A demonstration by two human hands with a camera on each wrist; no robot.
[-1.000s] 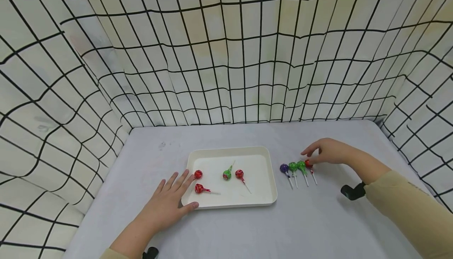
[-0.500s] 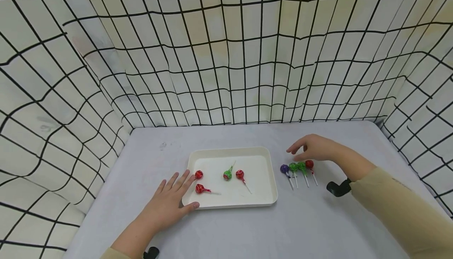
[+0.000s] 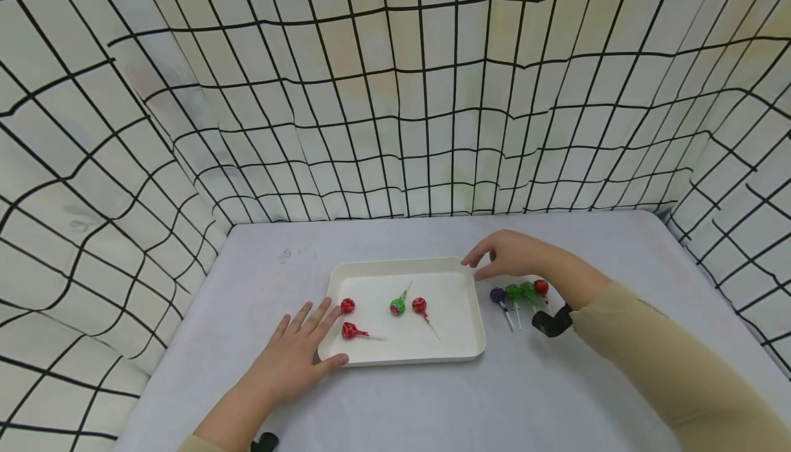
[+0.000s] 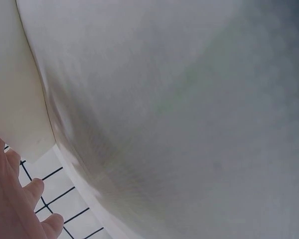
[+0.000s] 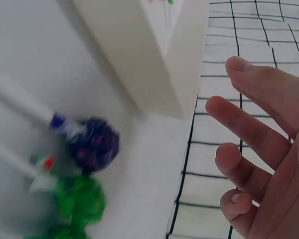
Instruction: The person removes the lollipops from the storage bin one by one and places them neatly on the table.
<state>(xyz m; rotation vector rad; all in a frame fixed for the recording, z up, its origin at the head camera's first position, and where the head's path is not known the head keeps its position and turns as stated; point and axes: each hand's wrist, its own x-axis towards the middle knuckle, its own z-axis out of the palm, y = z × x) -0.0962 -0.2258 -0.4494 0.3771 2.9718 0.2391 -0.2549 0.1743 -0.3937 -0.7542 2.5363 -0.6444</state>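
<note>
A white tray (image 3: 371,275) lies on the table with red lollipops (image 3: 349,330) and a green lollipop (image 3: 397,306) in it. My left hand (image 3: 293,356) rests at its left edge, fingers spread, fingertips beside a red lollipop (image 3: 347,305). Loosely bent and holding nothing, the fingers of my right hand (image 3: 519,254) hover at the tray's back right corner. Right of the tray is a row: a purple lollipop (image 3: 497,295), two green lollipops (image 3: 512,292) and a red lollipop (image 3: 541,287). The right forearm partly covers their sticks. In the right wrist view the purple lollipop (image 5: 97,144) shows large.
A white cloth covers the table (image 3: 395,411). White walls with a black grid (image 3: 432,115) stand behind it and at both sides. A black wrist camera mount (image 3: 552,321) hangs under the right wrist, close to the lollipop row.
My right hand has left the red lollipop at the row's right end and moved left, over the row, to the tray's back right corner. The left hand has stayed put.
</note>
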